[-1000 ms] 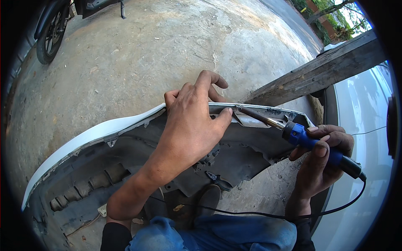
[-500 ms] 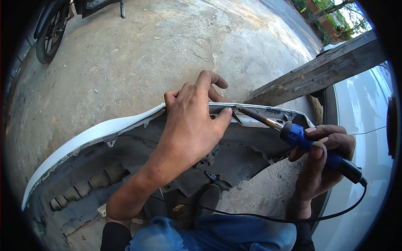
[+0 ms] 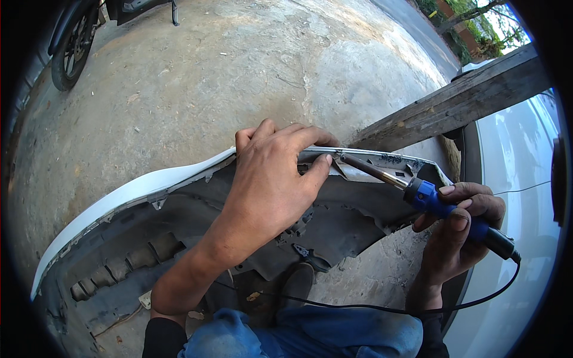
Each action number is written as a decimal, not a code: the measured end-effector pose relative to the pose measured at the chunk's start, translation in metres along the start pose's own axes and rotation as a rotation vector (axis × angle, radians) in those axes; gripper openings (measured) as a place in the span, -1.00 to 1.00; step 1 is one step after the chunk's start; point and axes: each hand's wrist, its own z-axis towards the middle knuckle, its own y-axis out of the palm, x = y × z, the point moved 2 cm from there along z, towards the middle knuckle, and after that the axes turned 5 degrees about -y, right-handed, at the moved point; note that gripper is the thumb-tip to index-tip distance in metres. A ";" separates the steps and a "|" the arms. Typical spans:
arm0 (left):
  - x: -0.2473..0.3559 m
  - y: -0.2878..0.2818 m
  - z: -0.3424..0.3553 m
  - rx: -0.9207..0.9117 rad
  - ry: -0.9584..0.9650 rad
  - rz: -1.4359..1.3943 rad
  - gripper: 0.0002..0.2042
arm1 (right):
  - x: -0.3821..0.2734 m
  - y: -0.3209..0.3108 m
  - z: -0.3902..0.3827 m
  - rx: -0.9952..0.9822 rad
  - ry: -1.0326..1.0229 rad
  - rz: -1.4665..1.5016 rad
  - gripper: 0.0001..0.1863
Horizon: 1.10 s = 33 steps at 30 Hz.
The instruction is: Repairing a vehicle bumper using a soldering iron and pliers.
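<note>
Pinching bumper (image 3: 140, 186), ahead of the knees (image 3: 230, 337), in a half-curled left hand (image 3: 274, 170); gripping iron (image 3: 427, 197) in a closed right hand (image 3: 453, 243), with tip (image 3: 349, 159) at the rim (image 3: 382, 154). Go slow, mind that nearby left thumb (image 3: 319, 170).

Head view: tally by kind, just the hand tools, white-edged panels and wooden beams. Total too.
Soldering iron: 1
Pliers: 1
White-edged panel: 1
Wooden beam: 1
Total: 4
</note>
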 end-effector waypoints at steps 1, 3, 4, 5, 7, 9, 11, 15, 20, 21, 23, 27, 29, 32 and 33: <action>0.000 0.001 0.000 -0.004 0.000 -0.012 -0.77 | 0.000 0.002 0.000 0.009 0.013 0.012 -0.61; 0.001 0.000 0.000 -0.008 -0.001 -0.023 -0.76 | -0.001 0.003 0.001 0.017 0.027 0.026 -0.62; 0.001 -0.001 0.000 -0.025 -0.020 -0.019 -0.76 | -0.001 0.003 0.000 0.014 0.029 0.031 -0.62; 0.002 -0.002 0.000 -0.042 -0.040 -0.016 -0.76 | -0.001 0.003 0.000 0.011 0.031 0.036 -0.63; 0.005 -0.004 0.000 -0.050 -0.054 -0.013 -0.76 | -0.001 0.002 0.001 0.009 0.024 0.024 -0.63; 0.005 -0.004 0.000 -0.058 -0.068 -0.010 -0.75 | -0.001 0.002 0.001 0.007 0.019 0.013 -0.63; 0.004 -0.003 0.000 -0.040 -0.049 -0.019 -0.76 | -0.002 0.001 0.001 0.005 0.008 0.021 -0.63; 0.003 -0.001 0.000 -0.047 -0.051 -0.019 -0.76 | -0.002 0.001 0.002 -0.007 -0.002 0.033 -0.63; 0.003 -0.001 0.000 -0.044 -0.047 -0.019 -0.76 | -0.002 0.002 0.002 0.004 0.001 0.017 -0.62; 0.002 -0.002 0.000 -0.044 -0.048 -0.017 -0.76 | -0.003 0.003 0.002 0.004 0.002 0.019 -0.62; 0.003 -0.003 -0.001 -0.041 -0.053 0.001 -0.77 | -0.005 0.006 0.003 0.018 0.048 0.040 -0.61; 0.005 -0.003 -0.001 -0.045 -0.049 -0.013 -0.77 | -0.007 0.004 0.006 0.002 0.041 0.016 -0.62; 0.008 -0.003 -0.001 -0.048 -0.075 0.000 -0.77 | -0.007 0.004 0.009 -0.008 -0.017 -0.014 -0.64; 0.003 -0.003 -0.003 -0.039 -0.086 0.008 -0.77 | -0.009 0.010 0.008 -0.008 -0.004 -0.003 -0.65; 0.003 -0.002 -0.002 -0.038 -0.086 0.009 -0.77 | -0.009 0.008 0.008 -0.007 -0.004 -0.002 -0.65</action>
